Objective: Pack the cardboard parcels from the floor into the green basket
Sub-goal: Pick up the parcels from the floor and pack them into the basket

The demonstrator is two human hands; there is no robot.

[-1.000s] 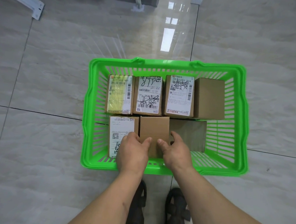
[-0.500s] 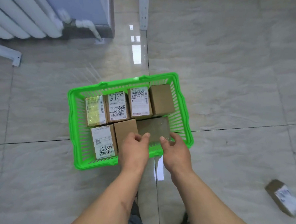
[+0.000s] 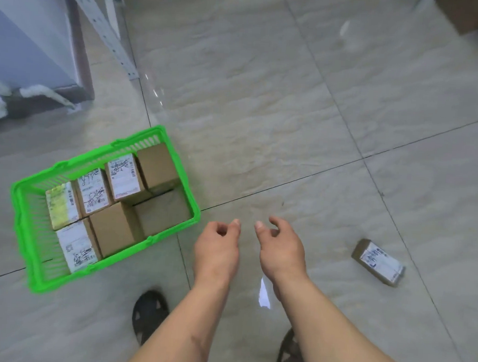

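Observation:
The green basket (image 3: 22,223) stands on the tiled floor at the left, holding several cardboard parcels in two rows, some with white labels facing up. One more labelled cardboard parcel (image 3: 378,262) lies alone on the floor at the right. My left hand (image 3: 217,249) and my right hand (image 3: 280,246) hover side by side over bare floor between the basket and that parcel. Both hold nothing, with fingers loosely curled and apart. The right hand is a short way left of the loose parcel.
A white perforated metal rack leg (image 3: 107,30) and a grey cabinet base (image 3: 30,56) stand at the upper left. A brown cardboard box (image 3: 477,16) sits at the top right corner. My sandalled feet (image 3: 148,312) are at the bottom.
Both hands have left the plain parcel in the basket's near row and moved right, off the basket. The view has swung right, bringing the loose parcel closer.

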